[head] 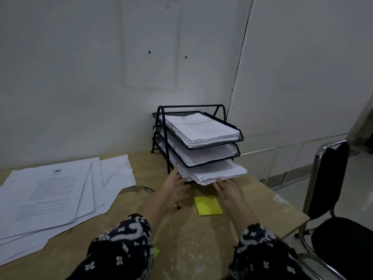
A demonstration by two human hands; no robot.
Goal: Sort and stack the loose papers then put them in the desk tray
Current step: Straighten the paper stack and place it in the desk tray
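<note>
We look down from head height at a pale wooden desk [201,249] set against a white wall [80,67]. To the right of the desk, off its right edge, stands a black chair [333,209] with a chrome frame.

At the desk's far edge, toward the right corner, stands a black wire desk tray [238,134] with three tiers. The top and middle tiers each hold a neat pile of white sheets. From the bottom tier a stack of papers [218,171] juts out toward us, only partly inside.

Along the left edge of the desk we see the loose papers [50,199], printed sheets fanned out and overlapping, some hanging past the near-left corner.

Both arms reach forward in dark sleeves [125,245] with a white floral print. Our left hand [175,186] lies against the left side of the jutting stack, fingers straight and touching its edge rather than curling round it. Our right hand [228,188] meets the stack's front edge, fingers extended and relaxed (whether any fingertip tucks beneath the sheets, we cannot tell).

Between the two forearms, near the middle of the desk, lies a yellow sticky-note pad [209,206]. A second, greener note [156,252] peeks out beside the left sleeve. A pen [149,189] lies just left of the left hand, and a small dark object, too small to identify, sits by the left wrist.
</note>
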